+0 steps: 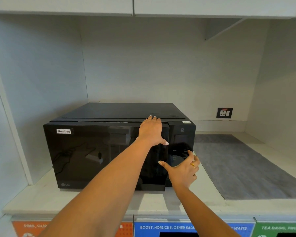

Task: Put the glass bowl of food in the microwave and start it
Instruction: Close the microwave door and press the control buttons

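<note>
A black microwave (96,151) with a "Non-Veg" label (63,131) stands on a pale counter. Its dark glass door looks almost closed, with its right edge standing slightly proud of the body. My left hand (151,131) lies flat on the top right corner of the door, fingers spread over the top edge. My right hand (184,168), wearing a gold ring, reaches to the control panel (181,142), with one fingertip touching a button. No glass bowl is visible; the dark door hides the inside.
A grey mat (243,166) covers the counter right of the microwave. A wall socket (224,113) sits behind it. Cabinets hang overhead. Below the counter edge (75,206) are labelled waste bins in orange, blue and green.
</note>
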`<state>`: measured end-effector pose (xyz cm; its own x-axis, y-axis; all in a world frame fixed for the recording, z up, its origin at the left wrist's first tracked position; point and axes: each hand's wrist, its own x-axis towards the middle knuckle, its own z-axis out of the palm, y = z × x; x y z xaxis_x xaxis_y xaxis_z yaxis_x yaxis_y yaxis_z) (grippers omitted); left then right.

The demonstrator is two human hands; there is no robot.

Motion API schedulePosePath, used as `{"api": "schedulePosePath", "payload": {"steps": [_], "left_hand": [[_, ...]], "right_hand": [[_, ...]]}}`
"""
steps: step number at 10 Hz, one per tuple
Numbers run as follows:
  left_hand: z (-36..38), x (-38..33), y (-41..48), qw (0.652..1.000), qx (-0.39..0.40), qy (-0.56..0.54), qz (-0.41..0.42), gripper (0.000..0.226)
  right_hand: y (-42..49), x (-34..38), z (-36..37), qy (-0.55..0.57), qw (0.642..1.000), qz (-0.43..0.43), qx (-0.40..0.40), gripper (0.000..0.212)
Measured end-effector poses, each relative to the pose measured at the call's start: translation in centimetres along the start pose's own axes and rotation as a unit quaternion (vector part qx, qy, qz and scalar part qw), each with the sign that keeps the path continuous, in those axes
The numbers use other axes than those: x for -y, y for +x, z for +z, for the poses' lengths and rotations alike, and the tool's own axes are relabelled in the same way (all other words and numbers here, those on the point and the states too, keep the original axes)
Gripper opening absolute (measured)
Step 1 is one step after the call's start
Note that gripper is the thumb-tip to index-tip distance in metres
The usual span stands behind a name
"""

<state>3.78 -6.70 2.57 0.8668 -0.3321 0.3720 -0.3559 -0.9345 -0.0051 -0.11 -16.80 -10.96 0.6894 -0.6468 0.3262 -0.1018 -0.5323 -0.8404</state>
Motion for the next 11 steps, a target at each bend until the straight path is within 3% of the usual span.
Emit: {"api": "schedulePosePath", "payload": {"steps": [4,11], "left_hand": [[-0.1,-0.1,-0.1,1.0,0.003,0.007,-0.001,0.105],[0.3,-0.2,1.0,0.999,-0.009,0.028,-0.014,0.103]], "right_hand": [[1.6,-1.1,0.2,0.031,0.996,0.026,0.075,0.132],[2.9,-1.3,0.8,0.042,0.999,-0.012,0.019,0.117]]}}
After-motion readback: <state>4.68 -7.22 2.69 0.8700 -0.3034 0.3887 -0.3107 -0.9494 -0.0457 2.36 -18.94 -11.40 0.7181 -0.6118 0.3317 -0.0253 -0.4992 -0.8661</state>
